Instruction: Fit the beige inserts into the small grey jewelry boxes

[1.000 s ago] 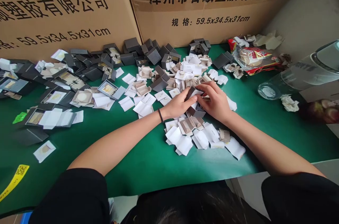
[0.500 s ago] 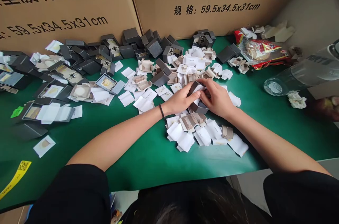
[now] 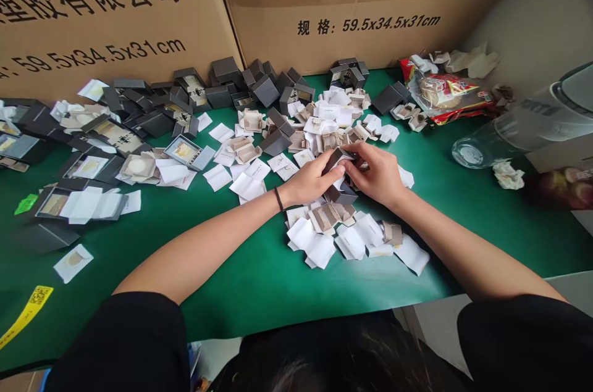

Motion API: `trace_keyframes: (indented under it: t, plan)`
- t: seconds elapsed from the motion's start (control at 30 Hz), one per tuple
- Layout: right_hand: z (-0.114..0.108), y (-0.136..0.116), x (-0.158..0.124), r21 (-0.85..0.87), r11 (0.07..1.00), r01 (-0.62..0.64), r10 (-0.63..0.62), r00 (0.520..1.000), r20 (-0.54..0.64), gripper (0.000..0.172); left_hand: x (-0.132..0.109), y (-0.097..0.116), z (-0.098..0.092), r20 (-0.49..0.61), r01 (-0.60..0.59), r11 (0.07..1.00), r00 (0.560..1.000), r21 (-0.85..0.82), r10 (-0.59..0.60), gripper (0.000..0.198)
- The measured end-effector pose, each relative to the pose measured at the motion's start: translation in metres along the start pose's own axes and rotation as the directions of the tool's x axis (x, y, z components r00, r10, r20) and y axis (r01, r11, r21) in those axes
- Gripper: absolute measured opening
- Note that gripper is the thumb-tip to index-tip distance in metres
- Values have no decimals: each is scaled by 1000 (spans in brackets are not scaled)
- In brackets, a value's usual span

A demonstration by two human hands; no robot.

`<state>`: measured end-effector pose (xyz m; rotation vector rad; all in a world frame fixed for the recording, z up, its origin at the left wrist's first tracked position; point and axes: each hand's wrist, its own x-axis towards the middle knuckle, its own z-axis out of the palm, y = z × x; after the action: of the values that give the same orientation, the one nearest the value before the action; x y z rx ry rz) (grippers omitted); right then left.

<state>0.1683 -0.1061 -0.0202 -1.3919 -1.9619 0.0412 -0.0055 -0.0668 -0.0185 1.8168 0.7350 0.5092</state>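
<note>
Grey box | left hand grip holding it | right hand grip likewise | green table

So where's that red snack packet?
The red snack packet lies far right on the green table in the head view, below the right cardboard box, behind the tipped clear bottle.

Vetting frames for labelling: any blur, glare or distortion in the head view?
Head view: soft even light, no hard glare on green table; left hand, right hand and the grey box they hold sharp; carton print legible, its edges bent by the wide angle; clear bottle at the right edge smeared.
</note>
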Motion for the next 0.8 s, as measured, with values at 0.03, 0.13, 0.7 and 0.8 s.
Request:
trace_keyframes:
  t: [0.03, 0.13, 0.7, 0.8]
  plan:
    - [1, 1, 0, -5, 1000, 25, -25, 1000, -2, 18, 0, 0, 0, 4, 1, 1000, 1000, 1, -1, 36]
    - [1, 2, 0, -11, 996, 85, -85, 996, -13, 18, 0, 1, -1, 13, -26, 1000, 1000, 16, 25, 35]
    - [1, 2, 0, 20, 1000, -9, 9, 1000, 0, 19, -2, 7, -2, 29, -59, 998, 998, 12, 59, 36]
    - [0, 1, 0, 9, 1000, 2, -2, 1000, -3, 19, -2, 8, -2, 30, -62, 998, 998, 12, 62, 34]
